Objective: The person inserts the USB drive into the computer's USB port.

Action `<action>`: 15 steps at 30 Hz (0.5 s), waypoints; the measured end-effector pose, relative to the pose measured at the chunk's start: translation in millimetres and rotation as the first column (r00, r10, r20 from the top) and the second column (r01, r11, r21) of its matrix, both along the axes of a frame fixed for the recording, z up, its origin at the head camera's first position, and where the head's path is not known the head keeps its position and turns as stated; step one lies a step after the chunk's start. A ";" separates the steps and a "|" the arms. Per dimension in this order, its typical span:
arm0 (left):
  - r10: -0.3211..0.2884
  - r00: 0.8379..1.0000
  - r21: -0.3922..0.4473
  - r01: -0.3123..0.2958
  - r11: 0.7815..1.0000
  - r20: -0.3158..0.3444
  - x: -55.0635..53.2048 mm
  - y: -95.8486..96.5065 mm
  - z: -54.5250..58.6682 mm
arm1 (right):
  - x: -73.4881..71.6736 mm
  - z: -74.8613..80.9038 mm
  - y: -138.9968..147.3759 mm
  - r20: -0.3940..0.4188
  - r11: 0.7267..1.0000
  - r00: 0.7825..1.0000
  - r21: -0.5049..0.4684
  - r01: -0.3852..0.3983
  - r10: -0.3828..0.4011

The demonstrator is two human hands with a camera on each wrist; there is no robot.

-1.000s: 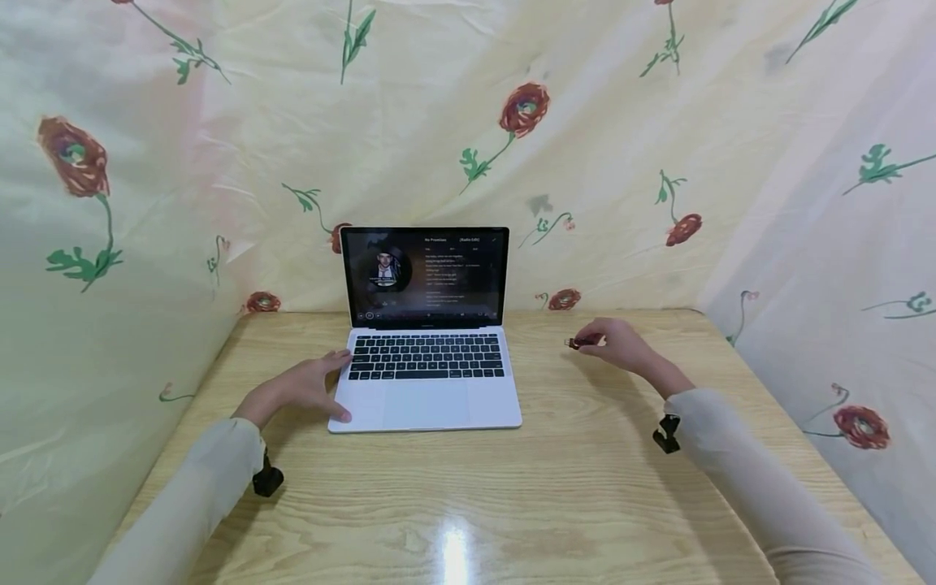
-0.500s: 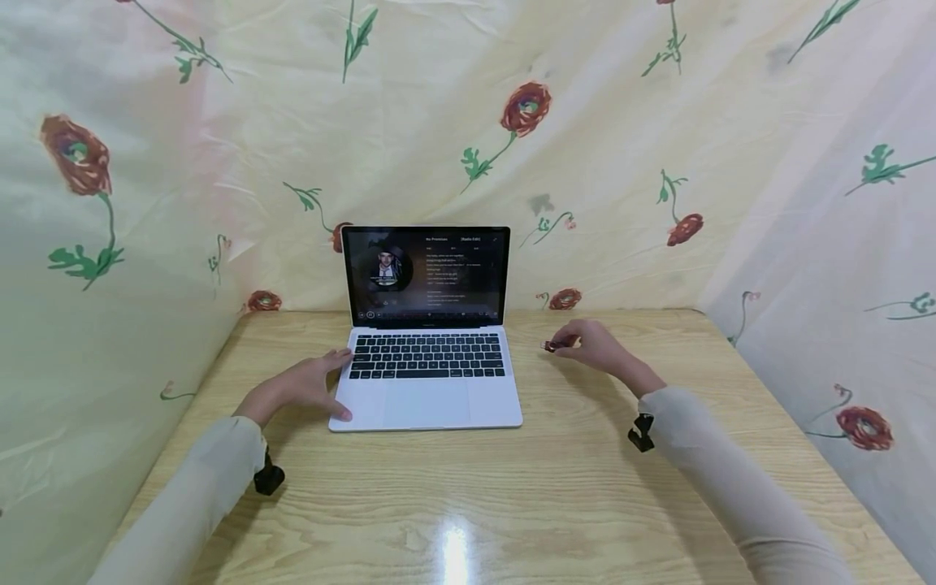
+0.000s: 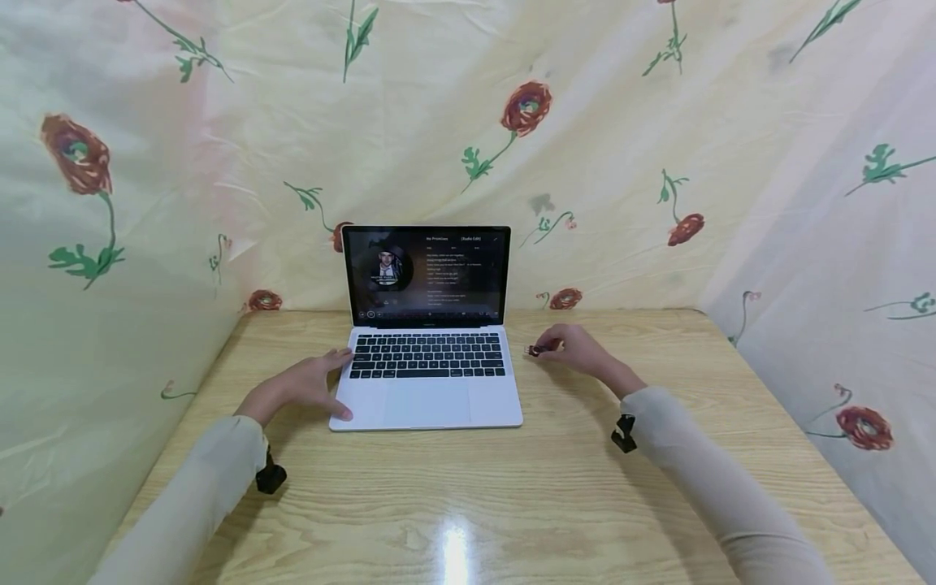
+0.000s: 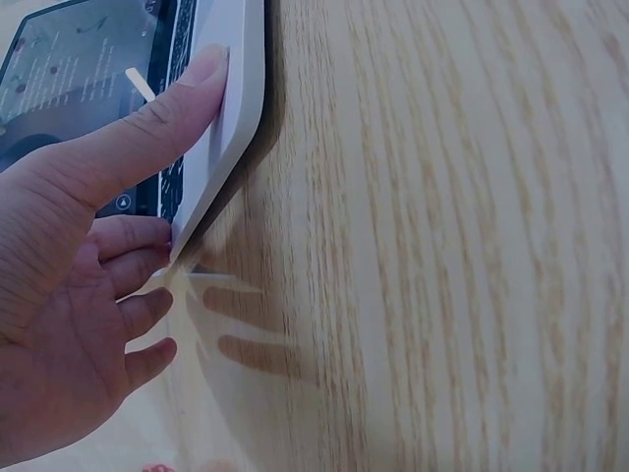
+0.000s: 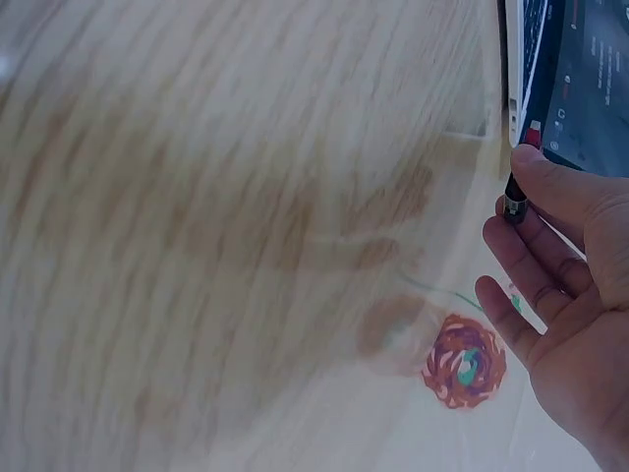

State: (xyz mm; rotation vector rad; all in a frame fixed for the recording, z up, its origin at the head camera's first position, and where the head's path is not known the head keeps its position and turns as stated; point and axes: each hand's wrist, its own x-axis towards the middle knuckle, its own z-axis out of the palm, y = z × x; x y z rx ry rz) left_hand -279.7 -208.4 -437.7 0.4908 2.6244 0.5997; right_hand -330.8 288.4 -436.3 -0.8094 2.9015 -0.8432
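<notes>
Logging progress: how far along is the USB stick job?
Done: laptop open, screen lit. In hand: right grip pinches the USB stick, connector toward the laptop; left grip rests on the laptop's left edge. Apparently remaining: plugging in, since stick and laptop are apart.

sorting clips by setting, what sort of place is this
Probably an indoor desk space, curtained off: a wood-grain table, an open laptop and flower-patterned fabric behind and at both sides.
</notes>
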 end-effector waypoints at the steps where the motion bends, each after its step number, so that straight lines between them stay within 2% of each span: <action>1: -0.003 1.000 0.000 0.003 1.000 -0.003 -0.3 -0.2 -0.3 | -0.3 -0.7 -0.8 -0.003 1.000 1.000 0.000 -0.003 0.003; 15: -0.006 1.000 0.004 0.007 1.000 -0.010 -0.3 -1.1 -1.6 | -4.4 -7.3 -14.8 0.103 0.997 0.993 0.052 0.058 -0.063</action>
